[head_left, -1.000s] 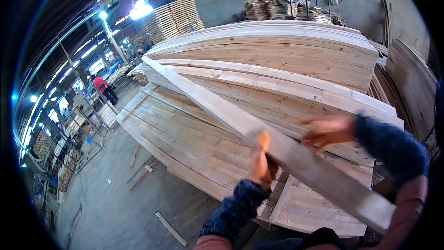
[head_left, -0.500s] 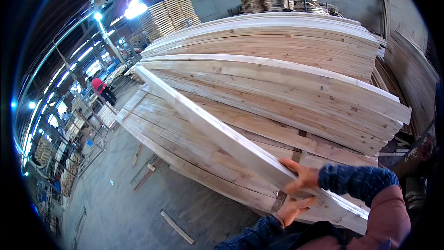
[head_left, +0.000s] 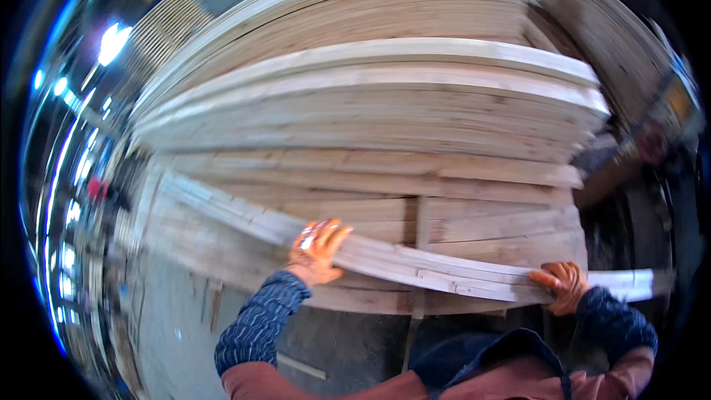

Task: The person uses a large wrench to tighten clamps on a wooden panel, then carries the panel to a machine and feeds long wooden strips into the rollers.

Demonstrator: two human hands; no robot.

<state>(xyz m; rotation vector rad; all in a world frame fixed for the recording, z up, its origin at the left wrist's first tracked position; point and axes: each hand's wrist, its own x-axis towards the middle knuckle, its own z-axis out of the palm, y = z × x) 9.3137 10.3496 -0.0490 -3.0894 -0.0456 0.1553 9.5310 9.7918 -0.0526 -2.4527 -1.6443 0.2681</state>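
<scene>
A long, pale wooden board point(head_left: 437, 272) slants across the near side of a low layer of boards point(head_left: 496, 224). My left hand point(head_left: 317, 255) straddles it left of the middle, fingers stretched over its far edge and thumb on the near side. Toward its right end, my right hand point(head_left: 564, 287) is wrapped round the same board, with the fingers bent over its top. The undersides of both grips are hidden. Faint lengthwise lines run along the board's upper face, but blur keeps me from telling if it is one piece.
Behind the low layer rises a stack of boards point(head_left: 370, 115), with a taller stack point(head_left: 355, 11) beyond it. Panels point(head_left: 603, 37) lean at the far right. A loose strip of wood point(head_left: 302, 367) lies on the grey floor point(head_left: 174, 311). A person in red point(head_left: 96, 189) is far left.
My view has swung right and down. My hands, close together near the board's right end before, are now wide apart along it. The board now lies lower and flatter over the layer.
</scene>
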